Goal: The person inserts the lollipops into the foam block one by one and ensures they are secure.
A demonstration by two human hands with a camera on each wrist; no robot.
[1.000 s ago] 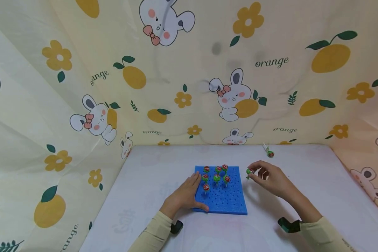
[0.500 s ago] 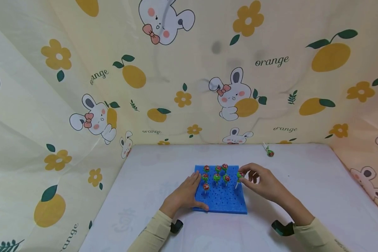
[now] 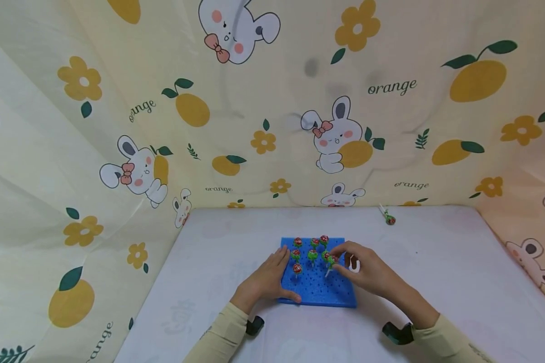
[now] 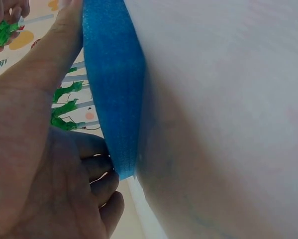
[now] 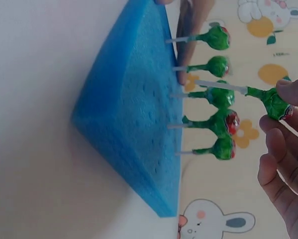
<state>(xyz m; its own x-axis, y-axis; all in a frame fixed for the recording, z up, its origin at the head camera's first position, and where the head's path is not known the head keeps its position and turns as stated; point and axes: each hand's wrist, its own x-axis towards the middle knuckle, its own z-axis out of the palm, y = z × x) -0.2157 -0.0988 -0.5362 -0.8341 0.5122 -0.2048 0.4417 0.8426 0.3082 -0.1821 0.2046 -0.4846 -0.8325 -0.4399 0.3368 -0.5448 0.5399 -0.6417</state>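
In the head view, a blue foam board dotted with small holes lies on the white table. Several lollipops in green and red wrappers stand on it by their sticks, mostly toward its back and left. My left hand rests against the board's left edge, fingers extended, with the thumb along the front edge. The right hand pinches another lollipop by its wrapped head, between thumb and fingers. Its white stick points down at the board and, in the right wrist view, ends short of the foam surface.
One more lollipop lies on its side near the back of the table, right of the board. Behind the table hangs a cream cloth printed with rabbits, flowers and oranges.
My right hand has carried its lollipop leftward from beside the board to over its right part, and the stick now tilts down. The left hand has stayed in place.
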